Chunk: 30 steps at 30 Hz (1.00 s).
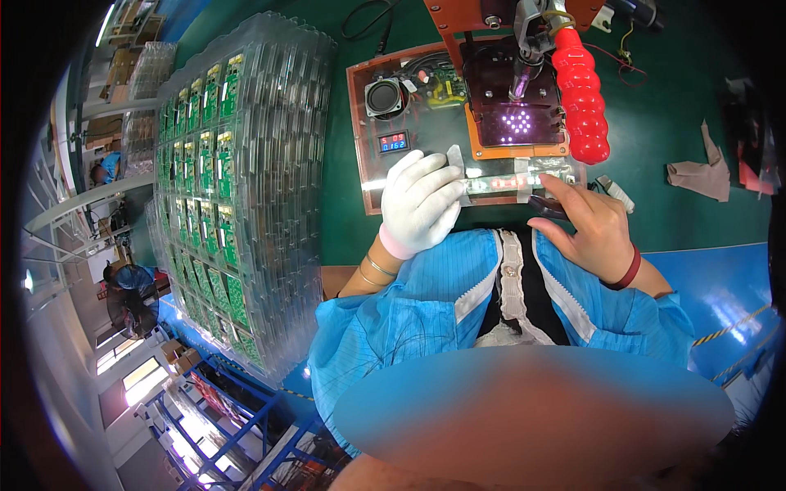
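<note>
A narrow strip with glowing red lights (pixel 497 183) lies along the front of a clear-topped test fixture (pixel 366 146). My left hand (pixel 420 203), in a white glove, rests at the strip's left end with its fingers stretched out. My right hand (pixel 596 233) is bare, with a dark red band at the wrist. Its index fingertip touches the strip's right end, while the thumb stays apart. Beneath that hand sits a dark rounded object (pixel 547 207), partly hidden. Behind the strip, a toggle clamp (pixel 528 49) with a red ribbed handle (pixel 580 98) stands over a panel of lit white dots (pixel 517 123).
Tall stacked clear trays (pixel 282 188) of green circuit boards (pixel 214 155) stand at the left. The fixture carries a round speaker (pixel 384 97) and a small digital meter (pixel 394 141). A beige cloth (pixel 702 169) lies on the green table (pixel 655 123) at right.
</note>
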Available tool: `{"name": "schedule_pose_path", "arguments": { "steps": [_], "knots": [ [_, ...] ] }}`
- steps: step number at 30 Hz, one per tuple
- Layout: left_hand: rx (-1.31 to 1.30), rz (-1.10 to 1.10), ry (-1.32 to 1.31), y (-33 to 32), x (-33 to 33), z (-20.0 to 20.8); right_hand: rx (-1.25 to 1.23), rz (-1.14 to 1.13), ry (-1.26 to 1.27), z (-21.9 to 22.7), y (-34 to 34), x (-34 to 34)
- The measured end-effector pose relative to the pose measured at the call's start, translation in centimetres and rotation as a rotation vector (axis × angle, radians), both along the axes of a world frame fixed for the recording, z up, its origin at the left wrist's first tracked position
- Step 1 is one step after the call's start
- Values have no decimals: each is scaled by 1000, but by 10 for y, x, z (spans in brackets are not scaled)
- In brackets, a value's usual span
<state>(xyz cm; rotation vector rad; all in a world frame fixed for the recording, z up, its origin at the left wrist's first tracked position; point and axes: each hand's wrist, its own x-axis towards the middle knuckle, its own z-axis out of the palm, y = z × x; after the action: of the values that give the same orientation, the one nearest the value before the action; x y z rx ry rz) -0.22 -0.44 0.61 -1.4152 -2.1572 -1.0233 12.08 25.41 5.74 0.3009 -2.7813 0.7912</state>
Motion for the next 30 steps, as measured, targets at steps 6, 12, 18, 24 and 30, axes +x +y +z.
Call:
{"name": "schedule_pose_path", "arguments": {
  "steps": [6,12,18,24,30],
  "knots": [
    [-4,0,-12,0,1,3,-22,-7,47,-3,-2,-1],
    [-4,-12,-34,1,0,5,-20,-11,42,-2,-2,-1],
    [2,-19,-35,1,0,4,-10,-12,20,0,-1,-1],
    [4,-9,-33,1,1,4,-24,-11,29,-1,-2,-1],
    [-12,9,-24,-1,2,3,-24,-12,2,-2,-1,0]
  ]
}}
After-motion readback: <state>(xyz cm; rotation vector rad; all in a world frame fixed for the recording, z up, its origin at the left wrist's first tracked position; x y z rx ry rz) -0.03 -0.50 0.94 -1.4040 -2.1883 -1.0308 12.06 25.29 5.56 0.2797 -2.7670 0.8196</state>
